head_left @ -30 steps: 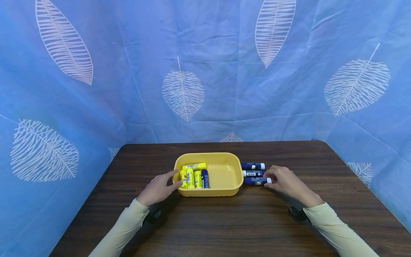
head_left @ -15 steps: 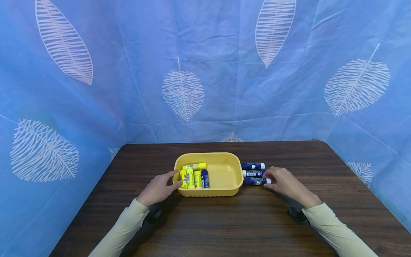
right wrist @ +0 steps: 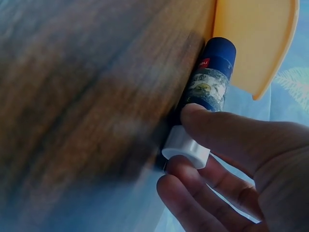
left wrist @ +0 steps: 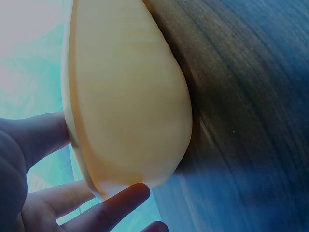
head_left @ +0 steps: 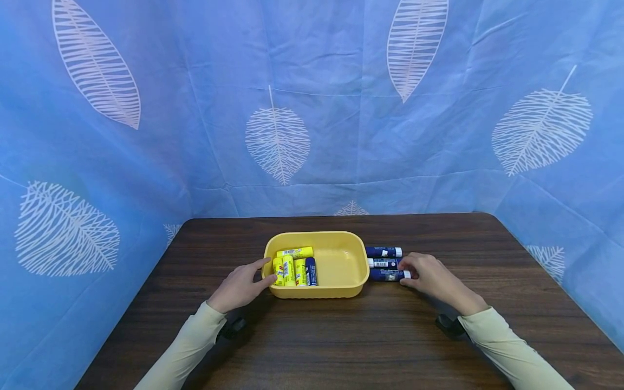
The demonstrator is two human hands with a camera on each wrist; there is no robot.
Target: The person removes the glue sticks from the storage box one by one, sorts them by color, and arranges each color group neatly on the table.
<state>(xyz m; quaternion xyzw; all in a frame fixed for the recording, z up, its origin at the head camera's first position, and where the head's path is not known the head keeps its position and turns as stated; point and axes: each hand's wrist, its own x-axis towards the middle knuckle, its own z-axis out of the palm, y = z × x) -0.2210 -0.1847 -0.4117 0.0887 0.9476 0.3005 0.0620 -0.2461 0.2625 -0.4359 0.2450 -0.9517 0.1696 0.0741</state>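
Observation:
A yellow plastic bin (head_left: 343, 265) holds several yellow glue sticks (head_left: 289, 271) and one dark blue glue stick (head_left: 311, 272), gathered in its left half. My left hand (head_left: 236, 287) grips the bin's left end; in the left wrist view the thumb lies at the rim and a finger along the outer wall. Outside the right end lie three dark blue glue sticks with white caps, side by side. My right hand (head_left: 429, 276) pinches the nearest glue stick (right wrist: 207, 87) by its capped end. The middle stick (head_left: 384, 263) points its cap towards the bin; the farthest (head_left: 384, 252) points it away.
A dark wood-grain table (head_left: 331, 341) carries everything. Behind and at both sides hangs a blue cloth (head_left: 331, 130) with white leaf prints. The bin sits towards the table's far edge.
My right hand has shifted very slightly left with the nearest glue stick. The left hand and the bin have stayed where they were.

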